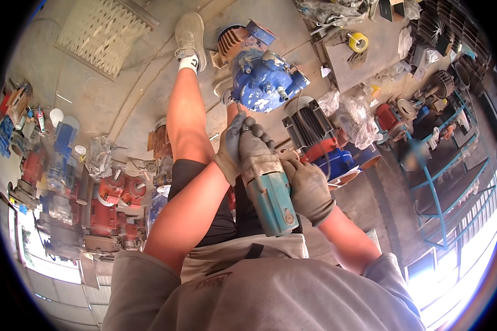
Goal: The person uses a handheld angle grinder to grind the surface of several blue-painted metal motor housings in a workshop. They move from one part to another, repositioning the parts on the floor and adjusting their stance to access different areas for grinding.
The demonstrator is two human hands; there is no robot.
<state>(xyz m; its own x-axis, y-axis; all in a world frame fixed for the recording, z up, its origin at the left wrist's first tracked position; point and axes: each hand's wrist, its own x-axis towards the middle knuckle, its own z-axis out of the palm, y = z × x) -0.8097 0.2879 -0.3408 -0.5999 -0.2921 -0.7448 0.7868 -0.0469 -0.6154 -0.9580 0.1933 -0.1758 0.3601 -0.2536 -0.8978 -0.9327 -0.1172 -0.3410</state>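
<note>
The gloved left hand (230, 146) grips the front of the teal drill (271, 203), whose tip points at the blue machine (259, 77) standing on the floor (143, 83); contact is unclear. The gloved right hand (310, 190) grasps the drill's right side, near a ribbed motor (308, 126). Farther right, a tape roll (358, 42) lies away from the near corner of a board (342, 63).
</note>
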